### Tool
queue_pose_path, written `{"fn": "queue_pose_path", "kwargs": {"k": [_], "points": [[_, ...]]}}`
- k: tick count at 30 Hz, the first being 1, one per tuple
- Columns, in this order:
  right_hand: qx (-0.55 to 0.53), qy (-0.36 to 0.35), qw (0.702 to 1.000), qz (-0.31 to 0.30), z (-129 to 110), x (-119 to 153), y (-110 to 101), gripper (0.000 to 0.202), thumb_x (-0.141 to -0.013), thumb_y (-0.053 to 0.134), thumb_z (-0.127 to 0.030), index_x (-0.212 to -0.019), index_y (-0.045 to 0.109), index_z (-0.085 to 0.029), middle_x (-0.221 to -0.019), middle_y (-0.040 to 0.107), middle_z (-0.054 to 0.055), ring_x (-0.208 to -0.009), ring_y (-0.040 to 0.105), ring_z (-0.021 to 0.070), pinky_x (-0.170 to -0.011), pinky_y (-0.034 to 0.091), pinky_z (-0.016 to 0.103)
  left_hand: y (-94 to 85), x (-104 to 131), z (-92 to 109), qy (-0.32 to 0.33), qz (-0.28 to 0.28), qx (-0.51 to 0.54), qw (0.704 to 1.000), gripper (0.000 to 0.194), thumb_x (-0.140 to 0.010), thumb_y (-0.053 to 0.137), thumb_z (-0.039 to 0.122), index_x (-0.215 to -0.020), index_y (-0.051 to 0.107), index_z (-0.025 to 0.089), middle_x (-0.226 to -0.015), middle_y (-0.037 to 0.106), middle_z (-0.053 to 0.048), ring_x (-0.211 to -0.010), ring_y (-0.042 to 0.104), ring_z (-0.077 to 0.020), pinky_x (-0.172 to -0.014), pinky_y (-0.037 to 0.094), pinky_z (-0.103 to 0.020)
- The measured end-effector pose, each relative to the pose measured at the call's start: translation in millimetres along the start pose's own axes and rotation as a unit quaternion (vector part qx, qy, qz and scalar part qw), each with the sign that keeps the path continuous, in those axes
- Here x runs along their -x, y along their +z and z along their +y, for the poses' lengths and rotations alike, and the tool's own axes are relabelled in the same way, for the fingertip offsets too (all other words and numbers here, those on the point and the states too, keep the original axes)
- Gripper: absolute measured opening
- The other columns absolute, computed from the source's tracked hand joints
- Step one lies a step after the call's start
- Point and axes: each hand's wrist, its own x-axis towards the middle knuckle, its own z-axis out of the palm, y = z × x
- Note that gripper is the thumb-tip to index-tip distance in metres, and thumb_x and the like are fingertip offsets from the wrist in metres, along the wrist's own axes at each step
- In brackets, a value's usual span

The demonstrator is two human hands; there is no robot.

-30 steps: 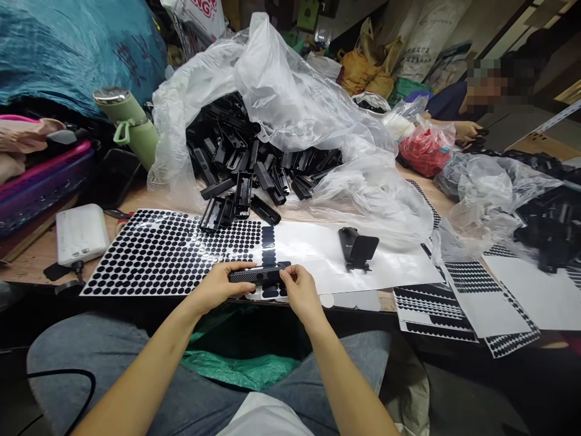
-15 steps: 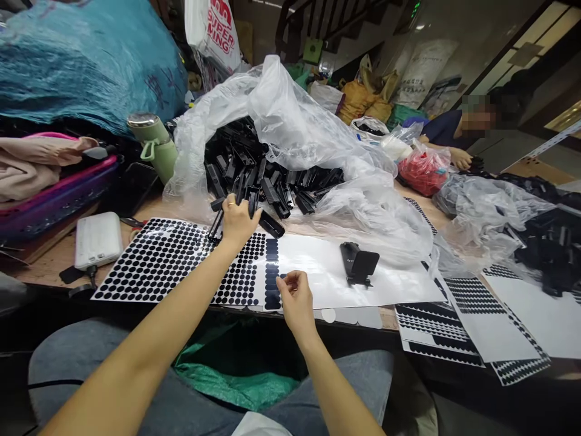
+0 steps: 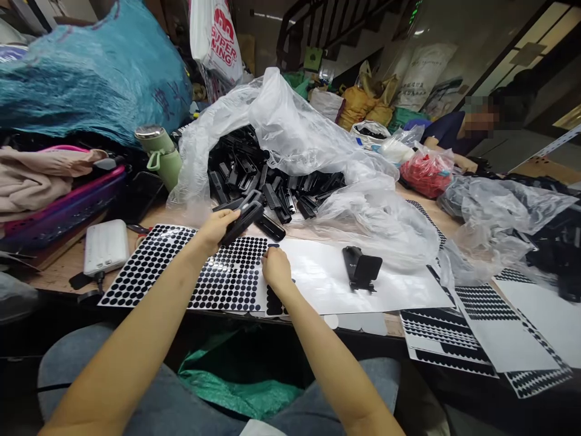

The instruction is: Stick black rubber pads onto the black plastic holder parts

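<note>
Currently, your left hand (image 3: 216, 230) grips black plastic housings (image 3: 244, 223) above the sticker sheet (image 3: 318, 269).
Its fingers wrap perhaps two; your right hand (image 3: 277, 269) curls shut at the black stickers (image 3: 273, 304), any hold hidden. Sheet and clear plastic bag (image 3: 290, 115) lie close together, making reaches short.

Over the table, the left hand (image 3: 220, 228) grips black plastic parts (image 3: 244, 219), tilted up in front of the heap of similar pieces (image 3: 245, 166) in a clear plastic bag (image 3: 297, 121). The right hand (image 3: 276, 266), fingers curled, is at the dark strip of stickers on the dotted sheet (image 3: 158, 260). To the right a black stand (image 3: 362, 268) sits on white backing; on the left, a white power bank (image 3: 106, 247) lies near a green flask (image 3: 162, 158).
</note>
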Motion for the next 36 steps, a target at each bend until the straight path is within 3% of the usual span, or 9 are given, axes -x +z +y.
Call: {"fn": "queue_pose_path", "kwargs": {"k": [3, 6, 9, 13, 22, 27, 29, 32, 36], "points": [[-0.065, -0.01, 0.998, 0.002, -1, 17, -25, 0.009, -0.078, 0.045, -0.019, -0.073, 0.053, -0.018, -0.078, 0.057, 0.006, -0.076, 0.053, 0.018, -0.069, 0.041, 0.031, -9.5, 31, 3, -0.14, -0.139, 0.124, 0.972, 0.025, -0.077, 0.054, 0.031, -0.086, 0.059, 0.008, -0.072, 0.067, -0.013, -0.07, 0.066, -0.0237, -0.061, 0.054, -0.033], [-0.205, -0.028, 0.978, 0.021, -13, 44, -57, 0.015, -0.081, 0.042, -0.03, -0.08, 0.052, -0.019, -0.08, 0.056, 0.002, -0.073, 0.052, 0.0146, -0.067, 0.042, 0.028, -5.5, 50, -4, -0.251, -0.185, 0.135, 0.94, 0.025, -0.078, 0.053, 0.027, -0.085, 0.061, 0.004, -0.07, 0.068, -0.017, -0.068, 0.067, -0.0255, -0.052, 0.054, -0.027], [-0.24, -0.076, 0.968, 0.01, -28, 63, -74, 0.011, -0.082, 0.043, -0.028, -0.078, 0.05, -0.02, -0.093, 0.054, 0.004, -0.087, 0.052, 0.0149, -0.076, 0.041, 0.029, 7.9, 59, -11, -0.305, -0.215, 0.14, 0.917, 0.022, -0.079, 0.052, 0.026, -0.084, 0.061, 0.006, -0.068, 0.068, -0.015, -0.06, 0.067, -0.023, -0.044, 0.052, -0.024], [-0.216, -0.077, 0.973, 0.009, -35, 71, -70, 0.011, -0.081, 0.043, -0.021, -0.071, 0.048, -0.02, -0.101, 0.049, 0.006, -0.101, 0.047, 0.0172, -0.088, 0.037, 0.033, 24.4, 65, -13, -0.33, -0.244, 0.149, 0.9, 0.02, -0.081, 0.048, 0.024, -0.077, 0.059, 0.007, -0.061, 0.066, -0.011, -0.05, 0.064, -0.0192, -0.038, 0.049, -0.021], [-0.185, -0.05, 0.981, 0.04, -31, 76, -61, 0.011, -0.08, 0.043, -0.017, -0.071, 0.048, -0.02, -0.101, 0.047, 0.007, -0.099, 0.047, 0.0182, -0.088, 0.038, 0.035, 35.0, 72, -13, -0.332, -0.234, 0.137, 0.904, 0.02, -0.081, 0.048, 0.023, -0.075, 0.058, 0.008, -0.058, 0.064, -0.008, -0.044, 0.061, -0.016, -0.036, 0.048, -0.021], [-0.146, -0.073, 0.984, 0.07, -28, 82, -58, 0.009, -0.079, 0.044, -0.018, -0.072, 0.047, -0.02, -0.096, 0.049, 0.006, -0.094, 0.048, 0.018, -0.084, 0.039, 0.033, 39.3, 74, -15, -0.336, -0.218, 0.13, 0.907, 0.02, -0.081, 0.047, 0.023, -0.071, 0.058, 0.008, -0.054, 0.063, -0.008, -0.043, 0.06, -0.0161, -0.038, 0.049, -0.021], [-0.133, -0.062, 0.984, 0.101, -17, 71, -60, 0.003, -0.08, 0.046, -0.023, -0.08, 0.048, -0.02, -0.096, 0.05, 0.006, -0.089, 0.049, 0.0176, -0.079, 0.041, 0.032, 35.0, 76, -18, -0.339, -0.224, 0.131, 0.904, 0.02, -0.081, 0.048, 0.024, -0.073, 0.058, 0.008, -0.056, 0.064, -0.01, -0.047, 0.063, -0.0183, -0.038, 0.049, -0.021], [-0.07, 0.034, 0.988, 0.135, 5, 38, -63, 0.019, -0.084, 0.041, -0.031, -0.096, 0.047, -0.018, -0.101, 0.052, 0.009, -0.083, 0.052, 0.0175, -0.075, 0.041, 0.03, 22.6, 82, -22, -0.348, -0.245, 0.134, 0.895, 0.022, -0.08, 0.05, 0.028, -0.08, 0.06, 0.008, -0.063, 0.067, -0.013, -0.055, 0.066, -0.0212, -0.04, 0.051, -0.022], [0.063, 0.117, 0.991, 0.019, 25, -3, -59, 0.025, -0.082, 0.046, -0.031, -0.095, 0.053, -0.011, -0.104, 0.055, 0.017, -0.093, 0.054, 0.0238, -0.078, 0.039, 0.033, 7.5, 90, -24, -0.366, -0.228, 0.131, 0.892, 0.021, -0.08, 0.052, 0.029, -0.078, 0.059, 0.01, -0.063, 0.067, -0.012, -0.055, 0.066, -0.0215, -0.041, 0.052, -0.023]]}}
